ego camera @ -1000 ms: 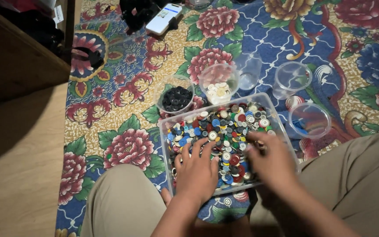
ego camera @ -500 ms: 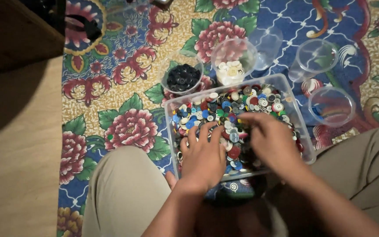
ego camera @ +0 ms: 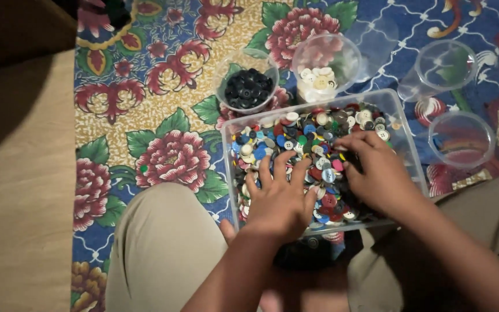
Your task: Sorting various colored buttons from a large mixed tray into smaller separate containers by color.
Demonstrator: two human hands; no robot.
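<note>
- Landmark: the clear plastic tray [ego camera: 402, 130], a rectangular box that rests on the floral rug [ego camera: 163, 104] between the person's knees. Its long axis runs left to right across the view, and its open side faces up.
- The mixed buttons [ego camera: 295, 136] fill the tray in a loose layer of many colours.
- The left hand [ego camera: 278, 199] lies palm down inside the tray, near its front left part. The fingers are spread and flat on the buttons; no grip on any single button is visible.
- The right hand [ego camera: 376, 173] lies inside the tray at its right half, wrist toward the front wall. The fingers curl inward with the tips together on the buttons; whether a button is pinched cannot be determined.
- Behind the tray, touching its rear wall, stand a cup of black buttons [ego camera: 248, 88] and a cup of white buttons [ego camera: 319, 78].
- To the right of the tray stand two empty clear cups [ego camera: 446, 63], well apart from the hands.
</note>
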